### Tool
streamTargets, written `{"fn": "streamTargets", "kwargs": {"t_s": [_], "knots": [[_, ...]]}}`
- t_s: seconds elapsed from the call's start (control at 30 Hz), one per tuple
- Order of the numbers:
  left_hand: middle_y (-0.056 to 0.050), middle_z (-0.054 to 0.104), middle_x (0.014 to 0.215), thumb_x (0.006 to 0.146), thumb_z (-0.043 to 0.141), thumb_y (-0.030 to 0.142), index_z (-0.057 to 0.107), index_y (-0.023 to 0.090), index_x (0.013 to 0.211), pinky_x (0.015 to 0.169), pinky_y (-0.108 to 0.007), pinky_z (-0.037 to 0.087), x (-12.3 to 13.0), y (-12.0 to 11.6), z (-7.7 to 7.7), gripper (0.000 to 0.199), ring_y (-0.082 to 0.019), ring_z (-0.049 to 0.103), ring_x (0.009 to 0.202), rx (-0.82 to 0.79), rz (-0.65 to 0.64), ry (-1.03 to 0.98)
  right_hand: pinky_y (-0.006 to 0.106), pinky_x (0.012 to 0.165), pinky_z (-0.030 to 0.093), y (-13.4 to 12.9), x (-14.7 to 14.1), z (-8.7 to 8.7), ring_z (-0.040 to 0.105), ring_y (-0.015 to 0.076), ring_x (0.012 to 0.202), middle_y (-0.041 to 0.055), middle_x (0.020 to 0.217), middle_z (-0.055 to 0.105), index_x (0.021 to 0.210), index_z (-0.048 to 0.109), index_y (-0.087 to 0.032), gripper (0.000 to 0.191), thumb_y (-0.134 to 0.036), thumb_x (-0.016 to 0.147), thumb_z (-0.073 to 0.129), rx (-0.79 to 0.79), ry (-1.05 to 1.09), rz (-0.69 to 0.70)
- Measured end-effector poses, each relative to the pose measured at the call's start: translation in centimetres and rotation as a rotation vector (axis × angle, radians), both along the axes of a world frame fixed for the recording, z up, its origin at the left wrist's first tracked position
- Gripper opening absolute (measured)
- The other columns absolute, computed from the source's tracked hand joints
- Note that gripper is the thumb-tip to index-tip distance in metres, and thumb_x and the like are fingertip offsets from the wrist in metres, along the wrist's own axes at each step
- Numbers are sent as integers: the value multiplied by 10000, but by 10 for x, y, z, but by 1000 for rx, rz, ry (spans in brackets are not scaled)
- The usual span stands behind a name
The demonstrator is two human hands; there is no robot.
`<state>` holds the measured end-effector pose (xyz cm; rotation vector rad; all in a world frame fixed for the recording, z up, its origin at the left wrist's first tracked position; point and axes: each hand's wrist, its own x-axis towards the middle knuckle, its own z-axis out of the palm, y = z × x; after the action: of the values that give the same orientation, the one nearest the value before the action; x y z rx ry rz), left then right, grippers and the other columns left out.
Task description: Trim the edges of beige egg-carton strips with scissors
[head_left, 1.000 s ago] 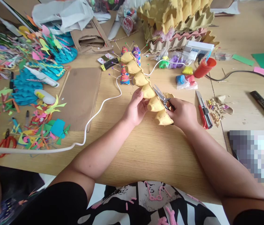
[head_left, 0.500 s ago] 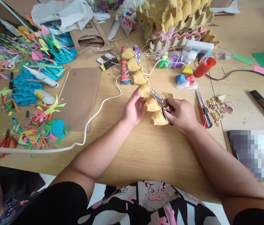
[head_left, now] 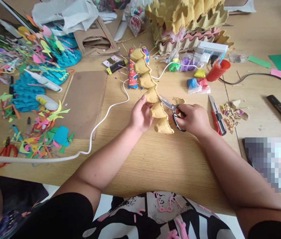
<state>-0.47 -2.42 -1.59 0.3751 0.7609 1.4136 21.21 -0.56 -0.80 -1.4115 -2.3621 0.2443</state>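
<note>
A yellow egg carton strip with several cups in a row slants away from me over the table. My left hand grips it near its middle, thumb on top and fingers beneath. My right hand is closed round the handles of a pair of scissors. Their blades point up and left, the tips at the strip's right edge. A small yellow carton scrap lies just behind the scissors. Beyond the strip stand painted carton pieces stuck with coloured pins, partly covered by it.
A red box cutter and carton shreds lie right of my right hand. A white cable crosses the table on the left, past a cardboard sheet and paper scraps. Egg trays are stacked at the back, behind a red cup.
The near end of the strip has swung slightly left, away from the scissors' handles. My left hand has shifted a little left with it; the scissors remain almost in place.
</note>
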Motion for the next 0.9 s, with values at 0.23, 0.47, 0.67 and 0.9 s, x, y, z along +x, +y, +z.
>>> {"fn": "streamTargets", "kwargs": {"t_s": [0.23, 0.47, 0.67, 0.9], "knots": [[-19, 879, 1086, 1066, 573, 501, 734, 313, 1465, 1044, -400, 659, 0, -1, 3, 470, -288, 804, 1258, 3, -16, -28, 347, 685, 322, 2, 0, 1, 510, 199, 608, 32, 663, 650, 815, 634, -240, 220, -437, 914, 635, 33, -43, -9], [-28, 882, 1092, 1064, 583, 524, 755, 308, 1429, 1057, -433, 658, 0, 0, 3, 457, -310, 795, 1282, 1, 0, -18, 353, 658, 278, 1, 1, 5, 525, 212, 619, 59, 670, 656, 781, 621, -241, 409, -580, 1007, 596, 39, -97, -16], [-19, 883, 1060, 1068, 580, 497, 730, 306, 1457, 1057, -434, 657, 0, 0, 2, 458, -305, 805, 1257, 10, 0, -67, 356, 653, 270, 0, 1, 5, 527, 218, 627, 71, 677, 666, 807, 662, -231, 461, -610, 1045, 553, 59, -108, -18], [-19, 861, 1017, 1078, 578, 501, 766, 284, 1385, 1078, -416, 625, -2, -2, 4, 420, -277, 814, 1198, 9, -53, -80, 359, 680, 313, -1, 1, 4, 561, 225, 654, 82, 716, 709, 879, 726, -215, 409, -562, 1043, 585, 52, -83, -17]]}}
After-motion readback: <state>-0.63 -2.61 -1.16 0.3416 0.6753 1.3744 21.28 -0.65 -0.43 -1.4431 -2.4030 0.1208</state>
